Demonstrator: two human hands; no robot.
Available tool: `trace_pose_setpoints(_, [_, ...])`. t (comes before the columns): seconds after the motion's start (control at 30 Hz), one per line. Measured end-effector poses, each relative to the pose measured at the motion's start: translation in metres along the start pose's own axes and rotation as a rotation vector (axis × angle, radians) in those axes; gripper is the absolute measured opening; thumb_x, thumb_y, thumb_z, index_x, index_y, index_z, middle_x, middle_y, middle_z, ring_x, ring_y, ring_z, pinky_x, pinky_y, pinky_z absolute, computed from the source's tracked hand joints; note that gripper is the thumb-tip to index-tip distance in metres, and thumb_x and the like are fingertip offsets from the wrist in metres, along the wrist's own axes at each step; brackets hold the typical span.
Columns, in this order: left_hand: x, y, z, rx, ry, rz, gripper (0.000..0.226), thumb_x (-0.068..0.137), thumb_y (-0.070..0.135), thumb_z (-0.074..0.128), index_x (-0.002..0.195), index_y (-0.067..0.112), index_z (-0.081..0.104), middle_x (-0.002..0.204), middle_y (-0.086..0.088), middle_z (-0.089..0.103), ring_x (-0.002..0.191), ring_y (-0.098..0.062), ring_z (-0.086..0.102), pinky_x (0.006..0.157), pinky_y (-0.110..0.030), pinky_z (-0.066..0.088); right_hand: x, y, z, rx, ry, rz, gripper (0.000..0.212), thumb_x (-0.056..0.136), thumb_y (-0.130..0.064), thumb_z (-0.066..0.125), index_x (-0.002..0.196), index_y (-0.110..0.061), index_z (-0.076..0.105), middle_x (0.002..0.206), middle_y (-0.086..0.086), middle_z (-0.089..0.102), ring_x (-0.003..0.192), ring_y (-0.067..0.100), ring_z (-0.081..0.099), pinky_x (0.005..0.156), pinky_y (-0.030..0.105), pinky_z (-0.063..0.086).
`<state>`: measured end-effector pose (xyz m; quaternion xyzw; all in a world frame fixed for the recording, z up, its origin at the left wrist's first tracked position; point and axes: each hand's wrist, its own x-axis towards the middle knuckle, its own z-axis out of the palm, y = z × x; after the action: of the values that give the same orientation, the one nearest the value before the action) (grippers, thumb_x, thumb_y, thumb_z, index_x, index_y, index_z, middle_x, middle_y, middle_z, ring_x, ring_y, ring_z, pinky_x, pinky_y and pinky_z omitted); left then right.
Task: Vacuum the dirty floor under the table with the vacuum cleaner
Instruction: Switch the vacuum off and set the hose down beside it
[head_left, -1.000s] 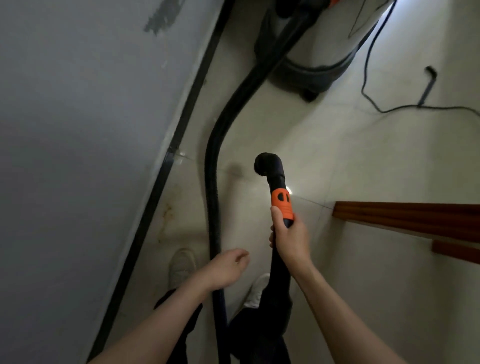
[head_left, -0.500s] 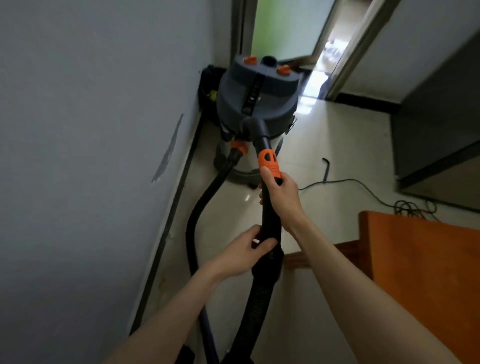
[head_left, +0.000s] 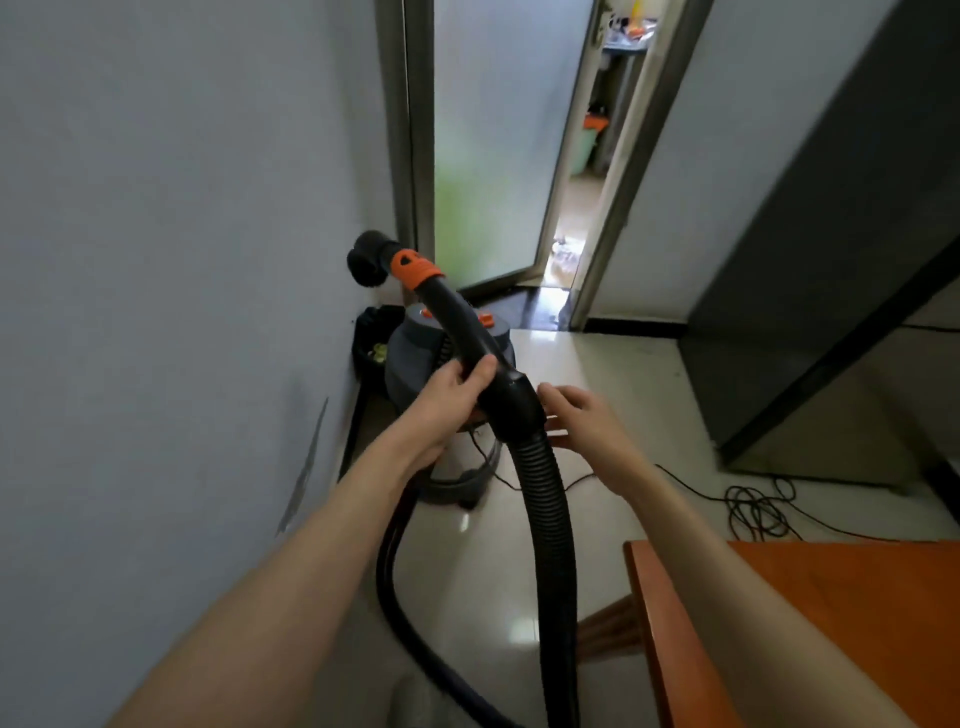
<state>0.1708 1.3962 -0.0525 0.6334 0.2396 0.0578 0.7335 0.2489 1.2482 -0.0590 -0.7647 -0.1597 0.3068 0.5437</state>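
Fingers of the left hand (head_left: 457, 387) curl round the raised black hose handle (head_left: 470, 338); the right hand (head_left: 576, 415) hovers just beside it, seemingly loose-fingered. Farther off stands the vacuum cleaner (head_left: 410, 358).

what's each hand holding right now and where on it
The left hand grips the vacuum hose's rigid black handle tube, just above the cuff where the ribbed hose begins. The right hand is open beside that cuff, holding nothing.
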Motion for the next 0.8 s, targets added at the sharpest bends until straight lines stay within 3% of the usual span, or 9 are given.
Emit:
trace_pose_setpoints(0.07, [0.025,0.025,-0.006,-0.117,0.007,-0.008,0.037,0.098,0.029,0.043,0.127,0.006,0.048,0.123,-0.013,0.060,0.110,-0.021,0.058,0.096,-0.034,0.046,0.005,-0.009,-0.001,0.005,-0.003,0.024,0.038,0.098,-0.043,0.043,0.093,-0.013,0.066,0.090,0.016,0.065,0.081,0.020,0.061,0.074,0.031,0.050])
trace_pose_setpoints(0.13, [0.045,0.048,-0.006,-0.240,0.006,-0.025,0.040,0.098,0.027,0.044,0.130,0.002,0.046,0.117,-0.012,0.062,0.104,-0.020,0.060,0.091,-0.034,0.048,0.013,-0.019,-0.005,-0.003,0.040,-0.020,0.041,0.094,-0.048,0.048,0.094,-0.012,0.067,0.090,0.018,0.069,0.077,0.022,0.063,0.074,0.034,0.050])
trace_pose_setpoints(0.27, [0.071,0.080,-0.003,-0.368,0.008,-0.054,0.036,0.097,0.026,0.045,0.126,0.004,0.043,0.113,-0.012,0.060,0.099,-0.024,0.060,0.097,-0.044,0.047,0.028,-0.035,-0.026,-0.231,0.104,-0.148,0.029,0.080,-0.036,0.073,0.100,-0.019,0.059,0.083,0.002,0.065,0.071,0.016,0.064,0.069,0.034,0.055])
trace_pose_setpoints(0.37, [0.089,0.094,-0.004,-0.470,0.029,-0.099,0.043,0.096,0.026,0.048,0.130,0.002,0.039,0.124,-0.017,0.056,0.104,-0.030,0.059,0.099,-0.049,0.044,0.039,-0.040,-0.036,-0.301,0.284,-0.174,0.029,0.075,-0.035,0.077,0.092,-0.031,0.053,0.080,-0.001,0.063,0.068,0.018,0.064,0.068,0.043,0.058])
trace_pose_setpoints(0.47, [0.107,0.103,-0.007,-0.607,0.033,-0.134,0.048,0.095,0.025,0.050,0.135,0.003,0.036,0.129,-0.019,0.054,0.112,-0.034,0.056,0.097,-0.048,0.047,0.052,-0.057,-0.039,-0.409,0.427,-0.270,0.035,0.078,-0.037,0.074,0.105,-0.026,0.055,0.082,-0.006,0.060,0.070,0.015,0.061,0.068,0.039,0.057])
trace_pose_setpoints(0.6, [0.132,0.112,-0.014,-0.704,0.041,-0.182,0.047,0.095,0.027,0.050,0.134,0.003,0.039,0.119,-0.018,0.060,0.094,-0.031,0.061,0.073,-0.041,0.054,0.081,-0.087,-0.051,-0.527,0.414,-0.330,0.043,0.082,-0.040,0.070,0.117,-0.019,0.055,0.090,-0.002,0.063,0.074,0.010,0.060,0.064,0.021,0.051])
trace_pose_setpoints(0.7, [0.155,0.124,-0.020,-0.775,0.062,-0.183,0.044,0.095,0.027,0.051,0.131,0.003,0.042,0.120,-0.019,0.059,0.102,-0.032,0.060,0.080,-0.042,0.051,0.116,-0.102,-0.062,-0.581,0.385,-0.398,0.046,0.082,-0.041,0.070,0.118,-0.016,0.055,0.095,0.000,0.065,0.079,0.012,0.061,0.068,0.022,0.053])
trace_pose_setpoints(0.8, [0.180,0.136,-0.023,-0.831,0.054,-0.184,0.039,0.094,0.023,0.052,0.128,0.004,0.044,0.121,-0.022,0.059,0.113,-0.034,0.056,0.093,-0.045,0.047,0.157,-0.108,-0.080,-0.630,0.322,-0.417,0.052,0.080,-0.046,0.069,0.122,-0.020,0.053,0.099,0.001,0.066,0.087,0.017,0.063,0.078,0.037,0.057])
